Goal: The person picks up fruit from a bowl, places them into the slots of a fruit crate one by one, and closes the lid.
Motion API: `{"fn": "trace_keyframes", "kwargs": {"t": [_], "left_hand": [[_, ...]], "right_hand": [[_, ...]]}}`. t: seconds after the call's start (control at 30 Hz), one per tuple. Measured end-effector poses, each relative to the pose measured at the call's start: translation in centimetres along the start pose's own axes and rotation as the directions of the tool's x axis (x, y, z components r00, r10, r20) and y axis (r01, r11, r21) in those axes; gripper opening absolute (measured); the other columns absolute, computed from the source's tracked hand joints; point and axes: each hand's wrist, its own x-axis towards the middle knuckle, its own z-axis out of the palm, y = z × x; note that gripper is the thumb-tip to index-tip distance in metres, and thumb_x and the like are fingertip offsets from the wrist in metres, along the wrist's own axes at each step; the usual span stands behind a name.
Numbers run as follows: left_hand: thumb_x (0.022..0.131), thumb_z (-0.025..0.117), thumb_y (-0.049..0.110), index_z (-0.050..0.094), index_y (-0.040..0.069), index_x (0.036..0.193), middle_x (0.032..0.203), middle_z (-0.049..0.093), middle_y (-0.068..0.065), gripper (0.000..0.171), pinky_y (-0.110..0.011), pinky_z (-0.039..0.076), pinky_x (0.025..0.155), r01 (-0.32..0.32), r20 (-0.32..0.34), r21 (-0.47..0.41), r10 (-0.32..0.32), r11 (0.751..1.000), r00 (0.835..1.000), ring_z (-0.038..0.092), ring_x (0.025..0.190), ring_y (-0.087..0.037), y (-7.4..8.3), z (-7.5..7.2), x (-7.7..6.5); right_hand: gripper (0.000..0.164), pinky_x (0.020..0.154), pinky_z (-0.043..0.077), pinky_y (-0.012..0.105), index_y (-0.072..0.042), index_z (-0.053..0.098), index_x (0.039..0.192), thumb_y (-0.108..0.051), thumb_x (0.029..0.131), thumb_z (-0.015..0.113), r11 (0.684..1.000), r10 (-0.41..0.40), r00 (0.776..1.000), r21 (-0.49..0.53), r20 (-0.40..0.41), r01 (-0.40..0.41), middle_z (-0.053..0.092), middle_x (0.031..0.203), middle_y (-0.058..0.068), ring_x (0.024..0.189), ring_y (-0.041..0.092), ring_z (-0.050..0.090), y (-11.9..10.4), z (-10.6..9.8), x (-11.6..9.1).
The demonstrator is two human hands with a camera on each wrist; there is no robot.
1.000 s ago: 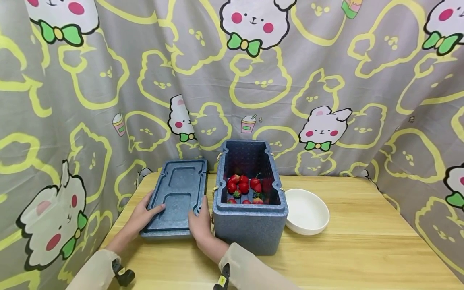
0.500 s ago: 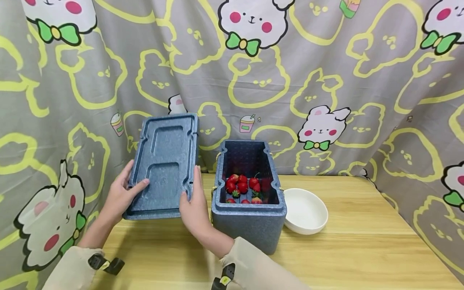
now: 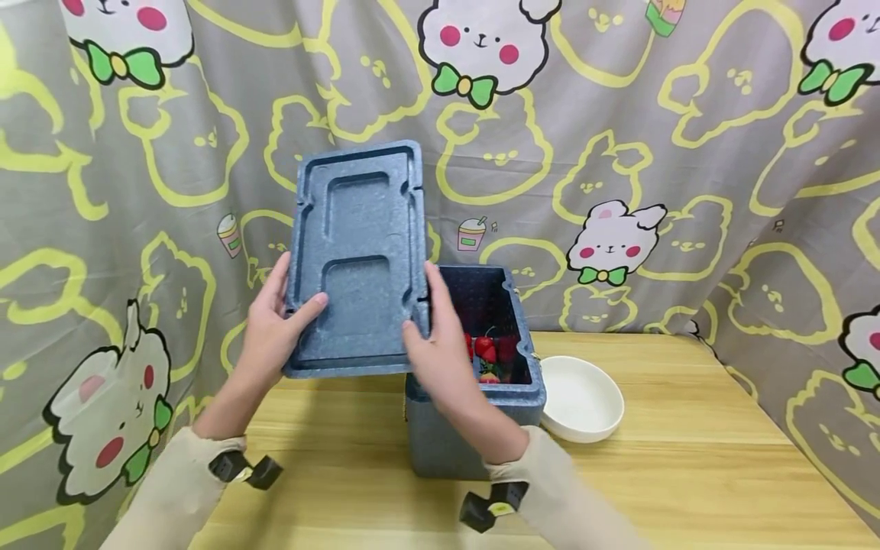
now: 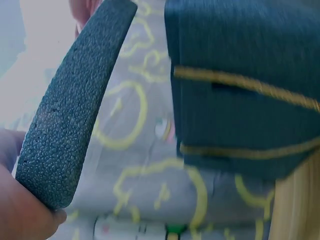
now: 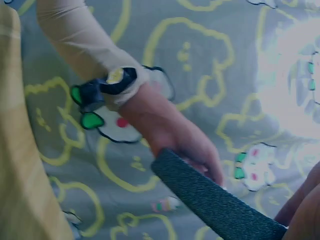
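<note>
Both hands hold a blue-grey foam box lid [image 3: 357, 252] up in the air, its recessed face tilted toward the head camera. At its left edge the left hand [image 3: 275, 325] grips with the thumb on the face and the fingers behind. On the lid's right edge the right hand [image 3: 443, 347] has the same kind of grip. The lid overlaps the left part of the matching foam box [image 3: 474, 439], which stands uncovered on the table. Red strawberries [image 3: 485, 349] show inside; others are hidden behind the lid and hand. In the left wrist view the lid [image 4: 75, 105] appears edge-on.
A white bowl [image 3: 583, 401] stands on the wooden table [image 3: 687, 443], close against the box's right side. Yellow cord [image 4: 225, 80] runs along the box's side. A patterned curtain [image 3: 619, 153] hangs behind the table and along both sides.
The lid has been lifted off the table left of the box, raised, and moved right until it overlaps the box in view. Both hands rose with it. Box and bowl stayed put.
</note>
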Motion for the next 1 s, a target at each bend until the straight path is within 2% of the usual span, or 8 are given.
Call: {"fn": "trace_keyframes", "kwargs": {"t": [0.07,0.2,0.3,0.47,0.57,0.67,0.83,1.0], "left_hand": [[0.096,0.067,0.008,0.019,0.014,0.165,0.170,0.025,-0.004,0.083,-0.022,0.034,0.118,0.009,0.007,-0.022,-0.009,1.000,1.000,0.029,0.153,-0.018,-0.1,1.6,0.7],[0.096,0.068,0.009,0.020,0.015,0.165,0.169,0.027,-0.001,0.084,-0.039,0.028,0.125,0.005,0.018,-0.059,-0.004,0.998,1.000,0.031,0.153,-0.014,-0.3,4.6,1.9],[0.095,0.069,0.007,0.020,0.013,0.164,0.168,0.029,-0.002,0.086,-0.040,0.028,0.125,-0.015,0.019,-0.110,0.017,0.994,1.000,0.032,0.152,-0.013,-0.5,6.7,2.7],[0.094,0.069,0.004,0.019,0.009,0.164,0.169,0.026,-0.004,0.086,-0.036,0.024,0.127,-0.038,0.038,-0.185,0.045,0.982,0.998,0.026,0.155,-0.012,-0.7,9.5,4.1],[0.096,0.066,0.003,0.022,0.007,0.163,0.169,0.026,-0.005,0.080,-0.035,0.024,0.127,-0.041,0.074,-0.230,0.060,0.972,0.995,0.025,0.156,-0.013,-0.9,10.6,4.9],[0.099,0.063,0.003,0.027,0.008,0.162,0.168,0.030,-0.006,0.073,-0.034,0.029,0.124,-0.038,0.126,-0.247,0.071,0.968,0.989,0.031,0.154,-0.016,-1.4,11.2,5.4],[0.104,0.056,0.009,0.033,0.014,0.161,0.161,0.042,-0.011,0.062,-0.024,0.043,0.112,-0.072,0.166,-0.160,0.099,0.984,0.981,0.046,0.143,-0.024,-2.3,11.7,5.6],[0.107,0.050,0.015,0.039,0.016,0.159,0.154,0.048,-0.013,0.053,-0.022,0.042,0.107,-0.096,0.153,-0.124,0.115,0.988,0.981,0.046,0.138,-0.023,-2.4,11.9,5.6]], "right_hand": [[0.081,0.121,0.032,0.045,-0.016,0.022,0.164,0.011,0.092,0.046,1.000,-0.014,1.000,0.026,0.011,0.013,0.022,0.169,0.002,0.151,0.017,0.028,-0.3,-1.6,0.4],[0.082,0.122,0.031,0.044,-0.012,0.020,0.163,0.016,0.089,0.042,0.997,-0.011,0.999,0.082,0.034,0.008,0.025,0.168,0.004,0.151,0.017,0.030,-0.7,-4.7,1.4],[0.083,0.126,0.024,0.039,-0.011,0.021,0.163,0.019,0.089,0.043,0.994,0.034,0.999,0.105,0.037,-0.038,0.024,0.169,0.004,0.155,0.013,0.023,-0.6,-6.9,2.3],[0.080,0.129,0.015,0.038,-0.007,0.019,0.163,0.019,0.091,0.045,0.990,0.085,0.994,0.108,0.072,-0.092,0.020,0.171,0.009,0.158,0.018,0.018,-0.2,-11.1,3.8],[0.076,0.129,0.013,0.038,-0.005,0.015,0.163,0.017,0.095,0.042,0.985,0.103,0.990,0.130,0.101,-0.116,0.017,0.171,0.012,0.159,0.021,0.015,0.0,-13.6,4.2],[0.069,0.127,0.022,0.033,-0.005,0.016,0.163,0.011,0.101,0.040,0.977,0.137,0.986,0.152,0.092,-0.150,0.019,0.170,0.011,0.157,0.021,0.020,0.4,-15.4,4.2],[0.059,0.124,0.028,0.030,-0.003,0.020,0.162,-0.002,0.107,0.041,0.964,0.213,0.976,0.153,0.049,-0.218,0.024,0.169,0.013,0.152,0.019,0.029,1.2,-16.9,3.9],[0.055,0.116,0.037,0.020,0.002,0.027,0.158,-0.006,0.106,0.046,0.957,0.240,0.971,0.168,-0.012,-0.235,0.036,0.160,0.016,0.137,0.009,0.045,1.6,-17.7,4.0]]}}
